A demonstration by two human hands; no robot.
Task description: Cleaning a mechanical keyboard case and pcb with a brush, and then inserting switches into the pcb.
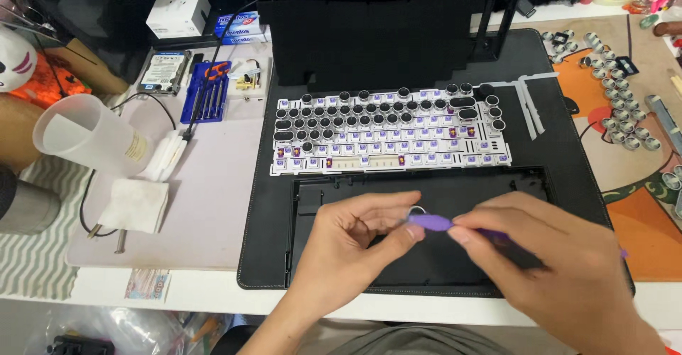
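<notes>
My left hand (355, 245) and my right hand (561, 262) meet over an empty black keyboard case (312, 206) on a black mat. Both pinch a small purple tool (431, 222) with a metal wire loop at its tip; the right hand grips the handle, the left thumb and forefinger touch the loop end. Just beyond the case lies a white keyboard plate (391, 138) with purple switches. Round black keycaps cover its upper rows, while the lower rows show bare switches.
Several loose round keycaps (618, 106) lie on the orange mat at right. At left stand a translucent plastic cup (89, 136), a folded tissue (135, 204), a blue screwdriver set (206, 92), a hard drive (163, 71) and a white box (177, 12). A black foam panel (369, 31) stands behind the plate.
</notes>
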